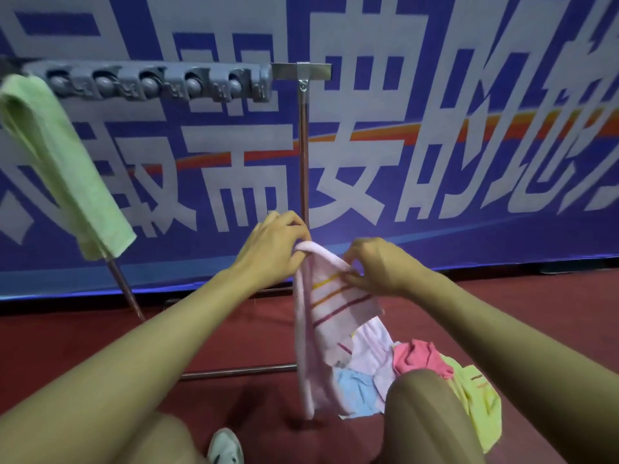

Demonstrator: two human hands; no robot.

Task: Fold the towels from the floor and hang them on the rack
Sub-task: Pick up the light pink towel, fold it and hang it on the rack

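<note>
Crouched close to the rack (303,155), upright pole directly behind the hands, blue banner (435,128) walling off the far side. Bare red floor (83,339) open to the left between the rack's slanted leg and low crossbar; to the right, floor crowded by a heap of towels (418,360) in pink, light blue and yellow-green, beside the right knee. Green towel (63,162) already draped over the rack's left end, hanging down along the slanted leg.

Pale pink striped towel (321,316) held up in the air in front of the pole, long axis near vertical, top edge running downward from left to right, lower end trailing to the floor by the heap. Yellow, orange and maroon stripes crossing its upper part, folded lengthwise along the left side.

Left hand (271,249) grip closed, pinching the top corner. Right hand (378,266) grip closed, pinching the top edge just beside the stripes.
</note>
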